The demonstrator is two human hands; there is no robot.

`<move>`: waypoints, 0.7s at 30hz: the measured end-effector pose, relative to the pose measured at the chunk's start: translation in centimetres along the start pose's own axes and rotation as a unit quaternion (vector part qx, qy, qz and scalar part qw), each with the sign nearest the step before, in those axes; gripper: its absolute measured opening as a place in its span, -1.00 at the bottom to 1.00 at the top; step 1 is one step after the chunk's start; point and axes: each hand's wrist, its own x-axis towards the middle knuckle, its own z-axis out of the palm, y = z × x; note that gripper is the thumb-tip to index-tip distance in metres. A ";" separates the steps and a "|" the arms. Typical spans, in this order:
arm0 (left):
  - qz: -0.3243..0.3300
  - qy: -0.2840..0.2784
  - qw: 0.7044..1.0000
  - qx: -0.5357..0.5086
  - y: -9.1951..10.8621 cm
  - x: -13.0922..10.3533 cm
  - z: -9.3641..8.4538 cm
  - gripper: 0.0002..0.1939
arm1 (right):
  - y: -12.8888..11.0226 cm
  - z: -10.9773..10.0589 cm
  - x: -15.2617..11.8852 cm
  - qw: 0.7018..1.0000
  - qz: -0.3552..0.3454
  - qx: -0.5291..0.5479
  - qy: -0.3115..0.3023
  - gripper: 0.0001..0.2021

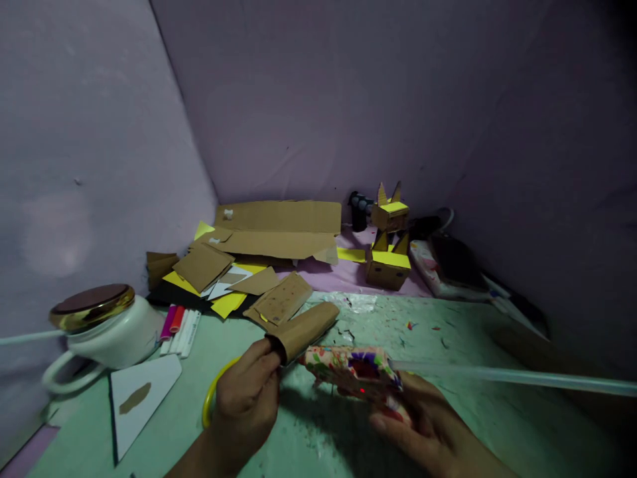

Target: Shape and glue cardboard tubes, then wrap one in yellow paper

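Observation:
My left hand (pixel 250 393) pinches the near end of a curled brown cardboard piece (pixel 311 325), which is bent into a half-tube and points away to the right. In my right hand (pixel 423 425) is a hot glue gun (pixel 343 365) with a colourful patterned body and a small red light. Its nozzle points left, close to the cardboard's near end; whether they touch I cannot tell. A long translucent glue stick (pixel 512 375) runs out of the gun's back to the right. Behind my left hand a yellow ring-shaped handle (pixel 209 398) partly shows.
A white mug (pixel 109 342) with a brown-and-gold lid stands left, beside several markers (pixel 182 332) and a white triangular piece (pixel 149 401). Cardboard scraps (pixel 204 265) and a folded cardboard sheet (pixel 283 219) lie behind. Two eared cardboard boxes (pixel 388 269) stand at the back right, near a phone (pixel 455 262).

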 end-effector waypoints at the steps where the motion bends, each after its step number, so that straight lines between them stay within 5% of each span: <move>1: 0.003 -0.001 1.000 0.002 0.0 0.0 0.0 -0.74 | -0.1 0.0 0.0 1.000 0.009 0.000 0.006 -0.68; 21: 0.007 -0.022 1.000 0.004 0.2 -0.2 -0.1 -0.77 | -0.1 0.2 -0.1 0.999 0.032 -0.002 0.017 -0.71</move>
